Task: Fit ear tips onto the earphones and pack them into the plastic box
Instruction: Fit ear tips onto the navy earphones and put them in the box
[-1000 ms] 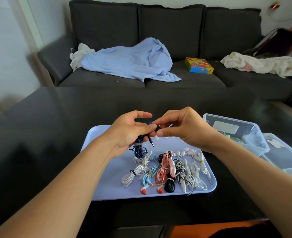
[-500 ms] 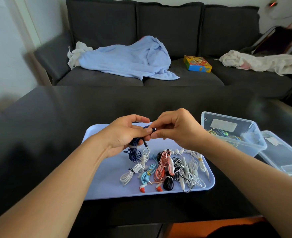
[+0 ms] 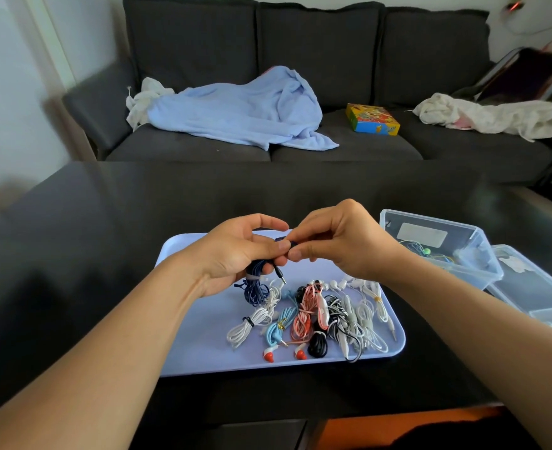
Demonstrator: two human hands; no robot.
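On the lavender tray (image 3: 196, 349) lie bundled earphones (image 3: 317, 319). Just above it, the left hand (image 3: 235, 251) grips a navy earphone bundle (image 3: 254, 287) (plug dangling) while the right hand (image 3: 336, 245) pinches its earbud end. Far right sits the clear plastic box (image 3: 482, 274).

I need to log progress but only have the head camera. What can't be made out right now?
- Head view: the earbud of the dark blue earphones, covered by the fingers of the left hand and right hand; whether a tip is on cannot be told.
- Contents of the plastic box: blurred behind its cloudy wall.
- The box lid: cut off by the right edge.
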